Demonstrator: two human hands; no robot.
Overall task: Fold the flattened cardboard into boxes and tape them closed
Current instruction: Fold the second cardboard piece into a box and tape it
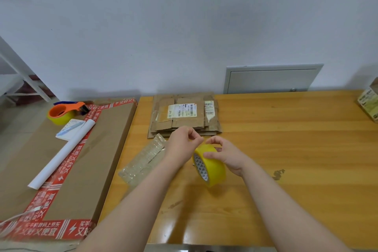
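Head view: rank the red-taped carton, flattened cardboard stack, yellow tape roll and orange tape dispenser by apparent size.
1. red-taped carton
2. flattened cardboard stack
3. yellow tape roll and orange tape dispenser: look alike; the roll is nearer the camera, so unranked.

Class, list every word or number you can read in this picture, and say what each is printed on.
"又好又便宜": red tape on the large brown package, repeated.
"上京东": same tape, near edge.
Too small to read: shipping labels on the flattened cardboard.
Blurred: print on the box at the right edge.
No words: yellow tape roll, triangles only on its core.
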